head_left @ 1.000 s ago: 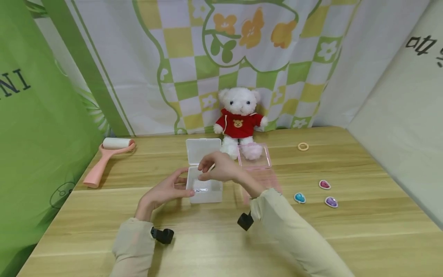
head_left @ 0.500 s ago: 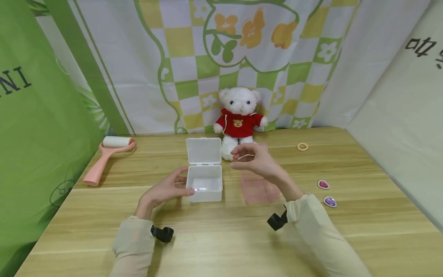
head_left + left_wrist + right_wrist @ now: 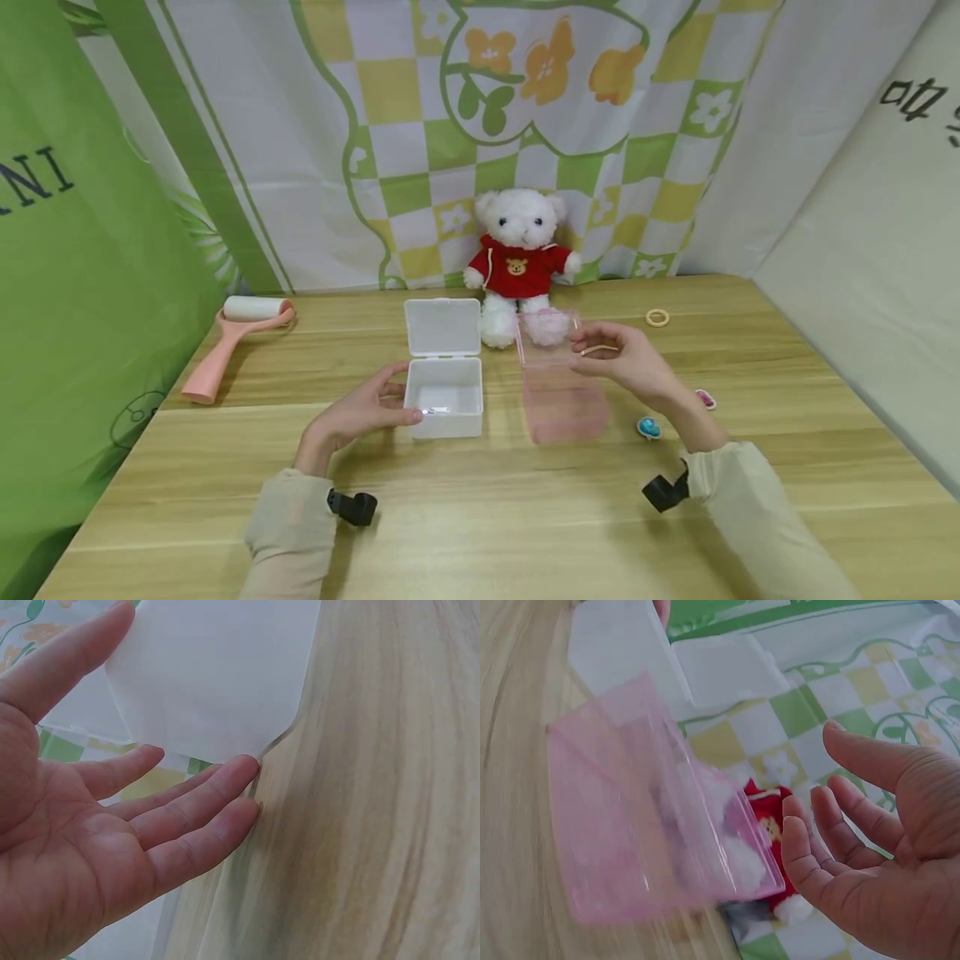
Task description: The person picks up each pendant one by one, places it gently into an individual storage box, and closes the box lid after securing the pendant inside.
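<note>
My left hand [image 3: 362, 410] rests at the left side of a white plastic box [image 3: 459, 427], thumb at its front left corner. In the left wrist view the fingers [image 3: 191, 814] are nearly straight and touch the box's edge. The box's hinged lid [image 3: 442, 327] stands raised at the back. My right hand [image 3: 628, 360] hovers beside the lid of a clear pink box [image 3: 567, 412], fingertips overlapping the lid's right edge. The right wrist view shows loosely bent fingers [image 3: 851, 859] with nothing between them and the pink box [image 3: 607, 825] beyond.
A white teddy bear [image 3: 517, 267] in a red hoodie sits behind the pink box. A blue gem [image 3: 648, 428] and a pink gem [image 3: 706, 399] lie near my right wrist. A tan ring [image 3: 657, 317] lies farther back. A pink lint roller [image 3: 232, 342] lies far left.
My right hand has moved right, from over the white box past the pink box's lid. My left hand has stayed at the white box. The sleeve now hides the purple gem.
</note>
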The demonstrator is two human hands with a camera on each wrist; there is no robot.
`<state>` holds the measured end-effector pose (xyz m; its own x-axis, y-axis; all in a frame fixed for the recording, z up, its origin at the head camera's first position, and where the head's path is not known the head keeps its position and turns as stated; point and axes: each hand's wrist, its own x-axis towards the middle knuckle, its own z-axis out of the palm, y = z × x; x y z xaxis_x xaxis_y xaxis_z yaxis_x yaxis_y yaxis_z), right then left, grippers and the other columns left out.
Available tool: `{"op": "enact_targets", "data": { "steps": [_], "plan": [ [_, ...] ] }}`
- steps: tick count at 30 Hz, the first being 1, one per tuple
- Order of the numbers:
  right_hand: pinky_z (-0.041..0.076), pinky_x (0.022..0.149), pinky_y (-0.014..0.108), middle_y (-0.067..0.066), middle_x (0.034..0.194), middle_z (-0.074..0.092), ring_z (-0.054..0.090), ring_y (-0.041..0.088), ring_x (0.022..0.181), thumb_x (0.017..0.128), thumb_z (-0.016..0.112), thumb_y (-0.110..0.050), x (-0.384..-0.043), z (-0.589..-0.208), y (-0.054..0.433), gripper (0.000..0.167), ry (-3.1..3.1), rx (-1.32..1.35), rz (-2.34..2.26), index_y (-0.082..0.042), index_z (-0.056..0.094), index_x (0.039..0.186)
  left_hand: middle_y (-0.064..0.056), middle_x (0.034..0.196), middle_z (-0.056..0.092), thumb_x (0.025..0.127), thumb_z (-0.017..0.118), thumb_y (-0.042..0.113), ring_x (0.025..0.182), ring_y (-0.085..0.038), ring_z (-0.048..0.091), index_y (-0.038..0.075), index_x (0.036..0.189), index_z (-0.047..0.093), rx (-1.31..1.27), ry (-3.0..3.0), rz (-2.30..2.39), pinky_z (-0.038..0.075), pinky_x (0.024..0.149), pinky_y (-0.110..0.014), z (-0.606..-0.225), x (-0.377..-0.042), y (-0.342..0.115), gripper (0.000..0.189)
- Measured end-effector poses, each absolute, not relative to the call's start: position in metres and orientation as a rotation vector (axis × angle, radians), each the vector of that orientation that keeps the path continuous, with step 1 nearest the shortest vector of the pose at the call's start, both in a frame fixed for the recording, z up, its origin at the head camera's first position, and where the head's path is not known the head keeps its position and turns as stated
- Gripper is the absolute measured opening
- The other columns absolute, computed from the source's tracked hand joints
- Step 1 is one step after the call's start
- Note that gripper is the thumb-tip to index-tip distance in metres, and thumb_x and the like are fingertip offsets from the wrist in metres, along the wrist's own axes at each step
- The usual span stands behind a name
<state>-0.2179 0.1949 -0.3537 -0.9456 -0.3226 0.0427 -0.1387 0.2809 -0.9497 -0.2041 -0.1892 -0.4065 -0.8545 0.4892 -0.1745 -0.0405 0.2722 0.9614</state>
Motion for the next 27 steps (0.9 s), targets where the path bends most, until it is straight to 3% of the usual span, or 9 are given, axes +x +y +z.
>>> {"op": "enact_targets", "data": {
  "steps": [3,10,14,22,27],
  "plan": [
    [0.053,0.081,0.028,0.022,0.111,0.057,0.062,0.018,0.096,0.085,0.071,-0.007,-0.215,-0.355,0.210,0.040,2.410,-0.406,-1.727,0.010,0.054,0.117,-0.032,0.137,0.040,0.086,0.073,0.017,0.119,-0.040,0.050,0.006,0.151,0.017,0.396,2.104,1.612,0.042,0.097,-0.050,-0.406,-0.205,-0.189,0.086],
    [0.054,0.079,0.030,0.012,0.108,0.060,0.063,0.011,0.091,0.090,0.068,-0.010,-0.209,-0.369,0.249,0.033,2.488,-0.393,-1.693,0.007,0.054,0.114,-0.030,0.134,0.044,0.085,0.074,0.018,0.116,-0.037,0.052,0.008,0.150,0.019,0.403,2.111,1.609,0.043,0.095,-0.047,-0.409,-0.206,-0.187,0.085],
    [0.054,0.079,0.031,0.011,0.108,0.060,0.062,0.007,0.090,0.091,0.066,-0.012,-0.208,-0.378,0.272,0.037,2.548,-0.336,-1.641,0.011,0.053,0.117,-0.028,0.134,0.044,0.085,0.074,0.018,0.115,-0.036,0.053,0.011,0.150,0.021,0.395,2.104,1.616,0.042,0.095,-0.048,-0.411,-0.204,-0.188,0.085],
    [0.051,0.067,0.028,-0.007,0.100,0.062,0.062,0.008,0.087,0.093,0.064,-0.014,-0.204,-0.389,0.317,0.034,2.567,-0.213,-1.614,0.006,0.053,0.118,-0.029,0.136,0.042,0.085,0.074,0.020,0.117,-0.037,0.051,0.011,0.151,0.019,0.412,2.104,1.613,0.043,0.095,-0.048,-0.409,-0.204,-0.189,0.087],
    [0.055,0.068,0.030,-0.015,0.095,0.063,0.064,0.010,0.082,0.092,0.065,-0.012,-0.202,-0.396,0.336,0.035,2.613,-0.172,-1.597,0.010,0.054,0.116,-0.029,0.135,0.043,0.085,0.074,0.017,0.115,-0.035,0.052,0.011,0.150,0.021,0.402,2.101,1.620,0.043,0.094,-0.046,-0.409,-0.205,-0.187,0.085]
  ]
}}
